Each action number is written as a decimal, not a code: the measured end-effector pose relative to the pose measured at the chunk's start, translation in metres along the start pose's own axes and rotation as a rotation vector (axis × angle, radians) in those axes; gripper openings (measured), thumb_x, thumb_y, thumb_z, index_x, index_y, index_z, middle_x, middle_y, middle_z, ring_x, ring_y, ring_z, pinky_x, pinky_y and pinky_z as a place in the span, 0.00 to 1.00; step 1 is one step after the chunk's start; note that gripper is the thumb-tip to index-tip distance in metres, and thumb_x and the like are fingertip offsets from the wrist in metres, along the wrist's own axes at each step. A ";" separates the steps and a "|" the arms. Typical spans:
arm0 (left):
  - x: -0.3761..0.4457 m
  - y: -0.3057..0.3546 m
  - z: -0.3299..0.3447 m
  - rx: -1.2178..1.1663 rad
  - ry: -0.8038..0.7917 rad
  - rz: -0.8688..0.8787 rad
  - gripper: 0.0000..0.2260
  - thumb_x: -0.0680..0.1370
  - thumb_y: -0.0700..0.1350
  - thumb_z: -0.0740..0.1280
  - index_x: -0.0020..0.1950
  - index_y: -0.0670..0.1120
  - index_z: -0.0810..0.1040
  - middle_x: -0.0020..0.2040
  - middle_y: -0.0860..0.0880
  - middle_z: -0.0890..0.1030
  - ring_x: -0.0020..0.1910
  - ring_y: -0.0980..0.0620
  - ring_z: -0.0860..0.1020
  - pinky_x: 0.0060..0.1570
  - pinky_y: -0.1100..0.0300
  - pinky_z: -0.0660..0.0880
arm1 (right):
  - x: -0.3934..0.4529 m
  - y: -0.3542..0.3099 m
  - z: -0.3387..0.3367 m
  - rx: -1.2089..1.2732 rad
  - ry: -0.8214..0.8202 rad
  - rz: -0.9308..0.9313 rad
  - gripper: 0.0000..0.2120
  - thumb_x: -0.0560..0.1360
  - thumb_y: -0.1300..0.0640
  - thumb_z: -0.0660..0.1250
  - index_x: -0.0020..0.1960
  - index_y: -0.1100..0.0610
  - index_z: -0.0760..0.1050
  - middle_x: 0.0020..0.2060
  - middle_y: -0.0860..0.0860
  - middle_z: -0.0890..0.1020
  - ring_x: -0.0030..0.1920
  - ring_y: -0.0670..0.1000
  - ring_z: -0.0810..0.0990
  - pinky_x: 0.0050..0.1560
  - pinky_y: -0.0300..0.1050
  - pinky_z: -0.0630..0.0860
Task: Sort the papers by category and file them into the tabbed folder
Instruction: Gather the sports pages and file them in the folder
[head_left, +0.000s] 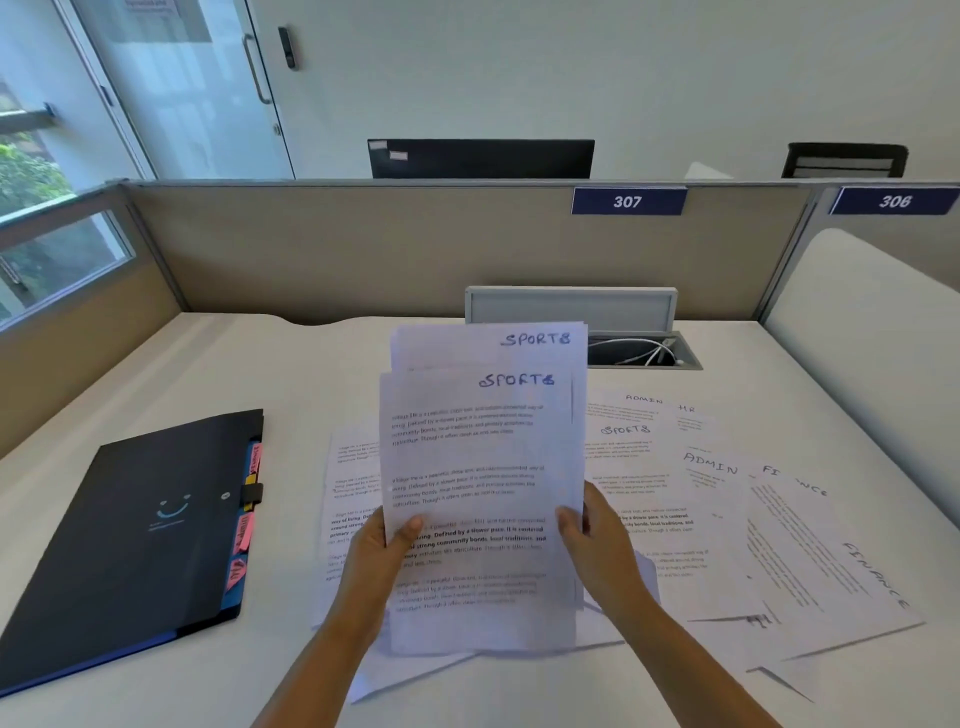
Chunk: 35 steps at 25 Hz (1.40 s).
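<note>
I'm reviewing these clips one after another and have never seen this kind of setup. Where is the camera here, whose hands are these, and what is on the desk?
There is no machine: a person wears a wide-angle camera on the head, so the single picture looks forward and down at their own arms. The left hand and right hand each grip a side of a small stack of sheets headed SPORTS, lifted above the white desk. Under and to the right of it lie loose papers handwritten ADMIN, SPORTS, FINANCE and HR, overlapping one another. To the left lies a closed dark tabbed folder with pink labels along its right edge. Behind are a cubicle partition with a sign reading 307 and an open cable tray.
</note>
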<state>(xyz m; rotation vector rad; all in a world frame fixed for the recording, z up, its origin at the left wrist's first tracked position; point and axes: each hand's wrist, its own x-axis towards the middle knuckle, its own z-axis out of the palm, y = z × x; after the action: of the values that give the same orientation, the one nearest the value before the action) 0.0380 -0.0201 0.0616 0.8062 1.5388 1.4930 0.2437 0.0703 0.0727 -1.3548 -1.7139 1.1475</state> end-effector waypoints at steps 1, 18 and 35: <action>0.001 0.009 0.004 -0.009 0.006 0.034 0.14 0.70 0.53 0.69 0.54 0.53 0.78 0.51 0.49 0.84 0.51 0.46 0.81 0.50 0.49 0.79 | 0.001 -0.010 -0.002 0.012 0.030 -0.038 0.09 0.78 0.60 0.58 0.58 0.57 0.68 0.46 0.48 0.77 0.48 0.51 0.77 0.40 0.33 0.75; 0.001 0.011 0.024 0.058 0.057 0.061 0.19 0.65 0.58 0.68 0.54 0.54 0.74 0.50 0.52 0.82 0.51 0.49 0.80 0.41 0.59 0.78 | -0.006 -0.003 -0.004 0.014 -0.040 -0.090 0.17 0.78 0.63 0.58 0.66 0.57 0.63 0.54 0.45 0.72 0.53 0.44 0.73 0.47 0.22 0.72; 0.020 -0.057 0.004 0.054 0.106 -0.469 0.09 0.79 0.38 0.58 0.58 0.43 0.73 0.57 0.40 0.79 0.52 0.40 0.78 0.51 0.46 0.76 | 0.013 0.119 -0.121 -0.598 0.199 0.437 0.26 0.72 0.47 0.68 0.64 0.59 0.69 0.62 0.60 0.74 0.63 0.61 0.72 0.64 0.57 0.66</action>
<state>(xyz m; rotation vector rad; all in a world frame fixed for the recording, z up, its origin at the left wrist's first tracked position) 0.0376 -0.0057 0.0032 0.3611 1.7084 1.1648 0.3949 0.1206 0.0109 -2.2116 -1.7292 0.6872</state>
